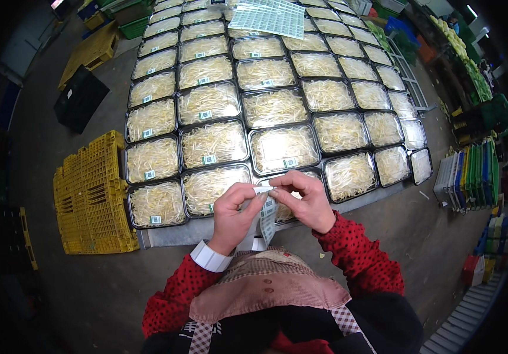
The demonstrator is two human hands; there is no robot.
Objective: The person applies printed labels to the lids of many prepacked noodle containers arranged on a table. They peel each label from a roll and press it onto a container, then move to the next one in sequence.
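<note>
My left hand [235,213] and my right hand [306,203] meet over the near edge of the table, both pinching a strip of small printed labels [268,218]. The strip dangles between them toward my apron. Around my left wrist sits a white label roll [209,257]. Just beneath the hands lies a black tray of bean sprouts, partly hidden by them. Beyond it is another sprout tray [283,147] under clear film, with a green-and-white label on its lower edge. Similar labels show on trays in the left columns, such as the front-left tray [157,203].
Rows of sprout trays cover the metal table [177,236]. A sheet of labels [268,17] lies across the far trays. Yellow plastic pallets [91,197] stand at the left, near a dark crate [81,99]. Colourful folded crates [469,176] are stacked at the right.
</note>
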